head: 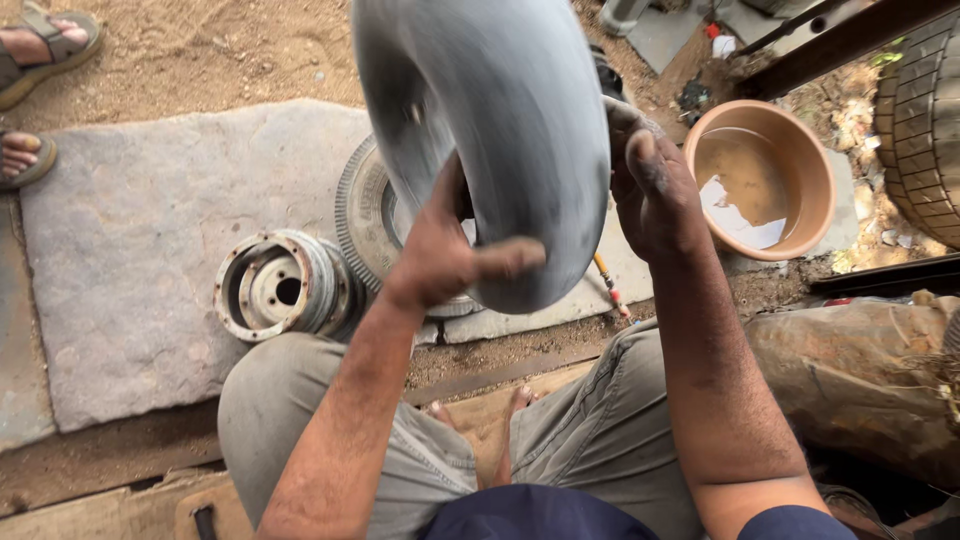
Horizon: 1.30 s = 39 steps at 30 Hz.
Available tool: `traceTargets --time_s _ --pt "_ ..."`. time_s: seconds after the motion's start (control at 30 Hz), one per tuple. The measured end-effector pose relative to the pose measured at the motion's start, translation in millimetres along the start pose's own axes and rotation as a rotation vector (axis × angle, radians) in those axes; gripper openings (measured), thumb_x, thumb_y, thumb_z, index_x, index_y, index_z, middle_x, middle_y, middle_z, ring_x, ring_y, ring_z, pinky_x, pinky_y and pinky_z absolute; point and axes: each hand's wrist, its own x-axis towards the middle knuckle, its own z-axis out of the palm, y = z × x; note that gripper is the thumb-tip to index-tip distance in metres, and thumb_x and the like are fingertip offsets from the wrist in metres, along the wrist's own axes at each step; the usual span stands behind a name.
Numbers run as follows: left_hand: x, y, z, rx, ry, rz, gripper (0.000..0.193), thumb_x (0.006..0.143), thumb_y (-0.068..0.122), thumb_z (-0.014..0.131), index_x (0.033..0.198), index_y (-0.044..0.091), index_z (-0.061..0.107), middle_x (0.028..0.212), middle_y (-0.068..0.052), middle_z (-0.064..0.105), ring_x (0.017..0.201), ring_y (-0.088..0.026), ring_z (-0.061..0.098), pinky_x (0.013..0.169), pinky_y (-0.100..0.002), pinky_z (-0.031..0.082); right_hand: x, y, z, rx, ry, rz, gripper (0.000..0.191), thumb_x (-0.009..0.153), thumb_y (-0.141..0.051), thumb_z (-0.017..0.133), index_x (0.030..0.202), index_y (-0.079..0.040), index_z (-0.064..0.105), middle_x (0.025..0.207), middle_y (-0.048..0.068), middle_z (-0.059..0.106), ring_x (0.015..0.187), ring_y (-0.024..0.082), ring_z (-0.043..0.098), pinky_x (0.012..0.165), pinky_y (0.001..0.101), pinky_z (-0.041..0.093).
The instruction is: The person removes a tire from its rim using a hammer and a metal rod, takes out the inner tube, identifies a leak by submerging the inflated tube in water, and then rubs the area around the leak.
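I hold a grey rubber inner tube (510,120) up in front of me; it is blurred with motion. My left hand (445,250) grips its lower edge, thumb on the outside. My right hand (650,190) holds its right side, fingers behind the tube. Below the tube a small tyre (362,215) lies flat on a stone slab (140,250). A metal wheel rim (280,285) lies beside the tyre, by my left knee.
A brown basin (765,180) of muddy water with white scraps stands at the right. A large tyre (920,130) is at the far right edge. Another person's sandalled feet (35,60) are at the top left. A thin orange-handled tool (608,285) lies on the slab.
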Motion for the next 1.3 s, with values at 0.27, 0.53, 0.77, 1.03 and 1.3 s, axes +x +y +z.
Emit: traceTargets --time_s 0.27,0.53,0.77,1.03,1.3 --pt "-8 -1 18 0.321 -0.151 0.004 0.137 0.062 0.026 0.091 0.168 0.016 0.005 0.162 -0.019 0.044 0.151 -0.034 0.046 0.120 -0.047 0.040 -9 -1 -36 0.086 -0.084 0.056 0.130 0.075 -0.059 0.090 0.162 0.004 0.016 0.163 0.029 0.036 0.149 0.039 0.044 0.123 0.0572 0.039" --pt "0 2 16 0.633 -0.108 0.327 0.121 0.064 0.018 0.097 0.159 0.009 0.024 0.157 -0.020 0.043 0.150 -0.039 0.036 0.125 -0.050 0.033 -14 2 -40 -0.001 -0.098 0.030 0.133 0.066 -0.030 0.098 0.167 0.000 0.017 0.165 0.026 0.037 0.154 0.037 0.039 0.130 0.0531 0.030" --pt "-1 4 1 0.015 -0.192 0.038 0.116 0.064 0.025 0.100 0.155 0.002 0.031 0.154 -0.021 0.047 0.147 -0.033 0.045 0.124 -0.046 0.040 -16 5 -7 -0.158 -0.041 0.084 0.124 0.063 -0.030 0.096 0.163 0.003 0.029 0.160 0.023 0.047 0.150 0.034 0.047 0.129 0.0490 0.035" --pt "-4 19 -15 -0.348 0.136 -0.092 0.131 0.061 0.066 0.091 0.155 -0.001 0.030 0.145 -0.023 0.051 0.138 -0.039 0.051 0.117 -0.054 0.046 -9 -7 22 -0.169 -0.044 -0.077 0.078 0.096 -0.043 0.073 0.152 0.005 0.048 0.148 0.027 0.056 0.141 0.030 0.055 0.124 0.0464 0.043" --pt "2 16 -10 -0.312 0.286 -0.168 0.125 0.063 0.068 0.087 0.154 -0.002 0.039 0.150 -0.023 0.052 0.143 -0.038 0.046 0.122 -0.051 0.033 -42 -36 75 0.367 -0.446 -0.126 0.048 0.105 -0.037 0.063 0.130 0.004 0.065 0.123 0.022 0.073 0.112 0.031 0.074 0.100 0.0423 0.060"
